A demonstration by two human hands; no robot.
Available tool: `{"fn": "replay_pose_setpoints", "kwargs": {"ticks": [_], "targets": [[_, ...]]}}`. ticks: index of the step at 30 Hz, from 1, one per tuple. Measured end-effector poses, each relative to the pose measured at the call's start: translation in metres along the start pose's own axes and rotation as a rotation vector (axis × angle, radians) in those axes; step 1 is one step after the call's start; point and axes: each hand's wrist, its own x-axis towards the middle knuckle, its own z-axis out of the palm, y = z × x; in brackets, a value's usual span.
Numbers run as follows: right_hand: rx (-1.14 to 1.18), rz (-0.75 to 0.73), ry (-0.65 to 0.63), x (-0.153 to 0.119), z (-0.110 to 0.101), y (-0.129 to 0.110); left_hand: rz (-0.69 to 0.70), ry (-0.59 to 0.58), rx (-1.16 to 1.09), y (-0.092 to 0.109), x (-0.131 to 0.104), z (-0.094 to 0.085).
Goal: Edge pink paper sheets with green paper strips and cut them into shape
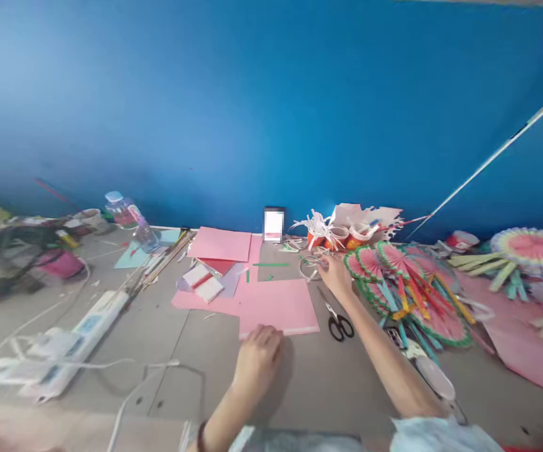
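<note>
A pink paper sheet (278,304) lies on the grey table, with a pale strip along its front edge. My left hand (258,355) rests on that front edge, its fingers curled and close together, with nothing visible in them. Past the sheet's back right corner, my right hand (334,273) pinches the right side of a thin white ring (307,269), which looks like a roll of tape. Black-handled scissors (339,323) lie between the sheet and my right forearm. Behind the sheet is a narrow green strip (271,265).
Folded paper fans (417,276) and a phone-like white object (434,376) lie right of my forearm. Cups (339,235) with paper strips stand by the blue wall. Leftward are pink cards (221,243), a tilted bottle (134,220) and a power strip (83,342) with cables.
</note>
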Motion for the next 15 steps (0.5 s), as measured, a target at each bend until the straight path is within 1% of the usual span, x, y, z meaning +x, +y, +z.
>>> {"fn": "replay_pose_setpoints", "kwargs": {"ticks": [3,5,7,9,10,12,15], "targets": [[0.118,-0.214,-0.115,-0.031,-0.001,-0.014,-0.127,0.077,0.058,-0.033,-0.014,-0.012],[0.225,-0.327,-0.239,-0.057,-0.002,-0.026,-0.185,0.101,0.116,-0.047,-0.021,-0.017],[0.309,-0.433,-0.341,-0.085,-0.002,-0.04,-0.229,0.118,0.154,-0.053,-0.026,-0.019],[0.337,-0.5,-0.393,-0.11,-0.001,-0.051,-0.278,0.132,0.179,-0.053,-0.03,-0.019],[0.325,-0.519,-0.404,-0.12,0.0,-0.054,-0.298,0.136,0.179,-0.051,-0.031,-0.019],[0.288,-0.524,-0.388,-0.134,0.005,-0.058,-0.318,0.141,0.137,-0.049,-0.033,-0.018],[0.263,-0.519,-0.315,-0.143,0.013,-0.056,-0.324,0.157,-0.018,-0.048,-0.035,-0.016]]}}
